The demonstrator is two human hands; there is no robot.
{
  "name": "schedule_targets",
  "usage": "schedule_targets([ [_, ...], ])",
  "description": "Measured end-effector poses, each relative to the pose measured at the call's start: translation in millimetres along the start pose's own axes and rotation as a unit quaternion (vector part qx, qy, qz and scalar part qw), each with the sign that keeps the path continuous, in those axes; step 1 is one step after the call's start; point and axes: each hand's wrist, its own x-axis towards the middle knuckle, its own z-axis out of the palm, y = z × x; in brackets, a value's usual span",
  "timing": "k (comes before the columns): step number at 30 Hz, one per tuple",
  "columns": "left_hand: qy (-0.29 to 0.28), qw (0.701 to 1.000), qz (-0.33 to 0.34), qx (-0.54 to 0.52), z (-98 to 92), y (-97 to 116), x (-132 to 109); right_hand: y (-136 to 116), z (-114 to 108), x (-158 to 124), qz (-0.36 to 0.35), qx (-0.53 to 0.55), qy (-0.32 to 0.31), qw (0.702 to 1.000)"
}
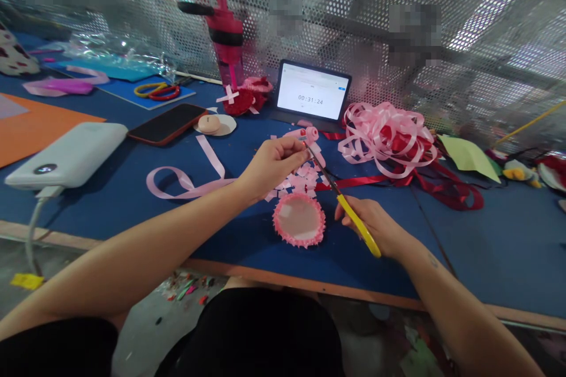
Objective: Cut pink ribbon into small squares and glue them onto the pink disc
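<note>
I see the blue desk (110, 200) first, running the full width under both arms, with a tablet (312, 92) propped at the back and a loose heap of pink and red ribbon (384, 135) to its right. A white power bank (66, 156) and a dark phone (167, 123) lie to the left. Nearer me sits a round pink-fringed disc (299, 220), flat on the desk between the hands, with small cut ribbon pieces (300, 179) just behind it. My right hand (375, 227) has its grip clenched around the yellow-handled scissors (342, 203), blades pointing up and left. My left hand (272, 165) pinches a pink ribbon strip (309, 134) at its end, right where the blade tips meet it. I judge the ribbon to be light, limp and slippery, so it is best held close to the cut line, pulled taut.
</note>
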Motion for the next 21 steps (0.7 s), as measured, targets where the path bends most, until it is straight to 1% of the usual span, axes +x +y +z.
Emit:
schedule_targets([
  [7,0.005,1.0,-0.012,-0.01,0.3,1.8,-0.6,4.9,1.9,2.9,0.005,-0.002,0.018,1.0],
  [13,0.005,0.997,-0.014,-0.077,-0.7,5.1,0.5,7.8,2.5,1.1,-0.027,0.009,0.054,0.998],
  [18,0.008,0.996,0.0,-0.092,-1.0,5.5,1.2,8.5,1.0,-1.5,-0.027,0.001,0.049,0.998],
  [21,0.018,0.995,-0.015,-0.093,0.2,3.0,2.1,6.5,-0.6,-2.0,-0.04,-0.019,0.043,0.998],
])
